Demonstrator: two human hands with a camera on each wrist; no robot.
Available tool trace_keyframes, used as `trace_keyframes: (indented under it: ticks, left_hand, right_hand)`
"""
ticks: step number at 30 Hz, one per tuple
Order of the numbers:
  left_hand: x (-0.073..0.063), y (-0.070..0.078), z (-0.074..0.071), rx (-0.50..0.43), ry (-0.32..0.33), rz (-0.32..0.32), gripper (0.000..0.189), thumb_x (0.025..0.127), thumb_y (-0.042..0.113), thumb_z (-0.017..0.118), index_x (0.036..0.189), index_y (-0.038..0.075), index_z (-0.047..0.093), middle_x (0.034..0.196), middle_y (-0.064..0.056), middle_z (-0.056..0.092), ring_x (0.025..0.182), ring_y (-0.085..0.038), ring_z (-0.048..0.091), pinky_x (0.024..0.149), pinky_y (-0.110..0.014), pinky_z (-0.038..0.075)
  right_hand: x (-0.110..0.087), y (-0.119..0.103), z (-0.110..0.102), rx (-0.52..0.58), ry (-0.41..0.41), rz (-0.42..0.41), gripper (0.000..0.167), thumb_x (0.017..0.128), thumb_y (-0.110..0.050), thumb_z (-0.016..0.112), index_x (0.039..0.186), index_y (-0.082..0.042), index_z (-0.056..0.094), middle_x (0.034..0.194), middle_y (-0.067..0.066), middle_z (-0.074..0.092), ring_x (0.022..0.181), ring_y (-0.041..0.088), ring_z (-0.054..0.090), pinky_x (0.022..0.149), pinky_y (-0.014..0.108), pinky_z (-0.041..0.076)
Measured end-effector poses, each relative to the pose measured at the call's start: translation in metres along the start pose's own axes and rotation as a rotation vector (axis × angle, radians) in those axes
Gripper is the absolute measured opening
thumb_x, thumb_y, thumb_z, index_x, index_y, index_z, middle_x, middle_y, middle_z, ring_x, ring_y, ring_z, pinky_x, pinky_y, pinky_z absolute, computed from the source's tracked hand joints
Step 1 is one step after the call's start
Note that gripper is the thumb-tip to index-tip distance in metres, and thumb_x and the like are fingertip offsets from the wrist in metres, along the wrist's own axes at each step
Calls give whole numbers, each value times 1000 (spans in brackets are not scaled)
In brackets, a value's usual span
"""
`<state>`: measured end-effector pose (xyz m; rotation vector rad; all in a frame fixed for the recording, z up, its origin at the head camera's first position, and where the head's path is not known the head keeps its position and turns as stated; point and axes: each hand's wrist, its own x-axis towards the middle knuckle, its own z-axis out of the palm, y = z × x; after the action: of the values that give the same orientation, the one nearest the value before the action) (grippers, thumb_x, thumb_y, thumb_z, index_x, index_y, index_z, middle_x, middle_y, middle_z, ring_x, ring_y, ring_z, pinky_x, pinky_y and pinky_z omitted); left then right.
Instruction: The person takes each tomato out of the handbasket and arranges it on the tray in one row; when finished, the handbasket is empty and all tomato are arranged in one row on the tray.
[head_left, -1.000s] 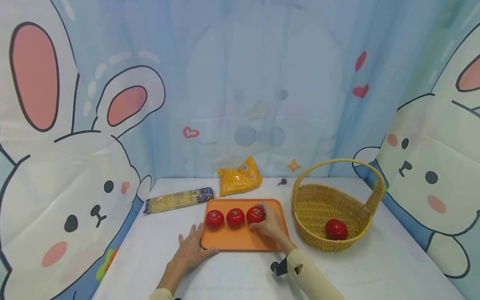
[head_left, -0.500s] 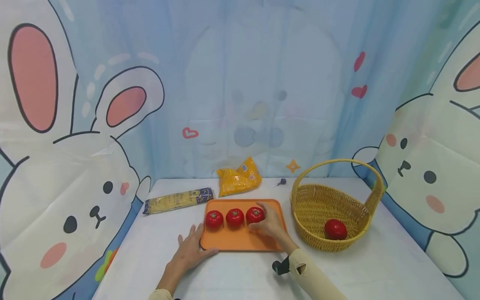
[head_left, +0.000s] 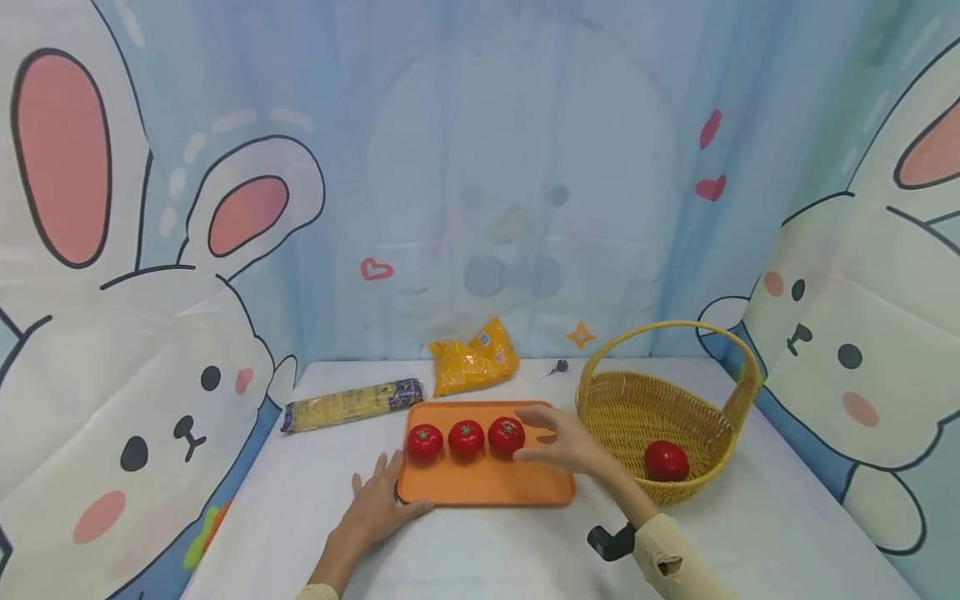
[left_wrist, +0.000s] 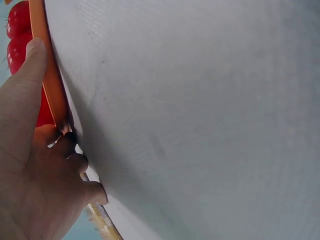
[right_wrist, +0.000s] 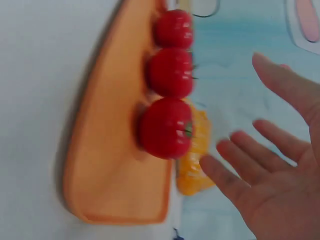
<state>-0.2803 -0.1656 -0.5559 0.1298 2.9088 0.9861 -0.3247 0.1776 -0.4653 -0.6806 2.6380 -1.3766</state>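
On an orange tray (head_left: 487,489) three red tomatoes stand in a row: a left one (head_left: 424,444), a middle one (head_left: 467,440) and a right one (head_left: 506,437). My left hand (head_left: 377,502) rests spread at the tray's front left corner. In the left wrist view its thumb (left_wrist: 36,60) touches the orange rim. My right hand (head_left: 566,442) is held over the tray's right side with nothing in it. The right wrist view shows its fingers spread, apart from the nearest tomato (right_wrist: 167,129).
A yellow wicker basket (head_left: 626,408) with a tall handle stands to the right, holding a red round item (head_left: 666,461). Behind the tray lie a long yellow packet (head_left: 348,406), an orange-yellow bag (head_left: 474,360) and a small dark object (head_left: 561,365). A printed curtain closes the back.
My right hand has let go of the right tomato and drawn back to the right, its fingers opening. The tomato stays on the tray. My left hand keeps its place.
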Motion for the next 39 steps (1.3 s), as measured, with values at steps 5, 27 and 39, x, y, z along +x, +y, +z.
trace_keyframes:
  ticks: [5,27,39]
  left_hand:
    - [-1,0,-2,8,6,-3,113,86,60,86,166,-2,36,169,-25,40,161,-49,23,125,-80,3]
    - [-2,-2,-1,2,-13,-19,114,86,62,85,166,-1,35,169,-26,38,161,-51,22,125,-80,1]
    - [0,0,2,-2,-5,-15,114,86,61,85,167,-1,35,169,-26,38,161,-50,22,125,-79,1]
  right_hand:
    - [-21,-12,-33,62,-173,-116,52,94,-18,87,138,1,67,132,24,72,124,45,69,101,50,62]
    - [-85,67,-147,119,-189,262,54,103,-25,75,140,11,60,121,20,76,106,31,78,87,45,67]
    - [-42,91,-146,58,91,214,60,107,-36,69,148,6,56,129,22,73,119,35,71,108,58,56]
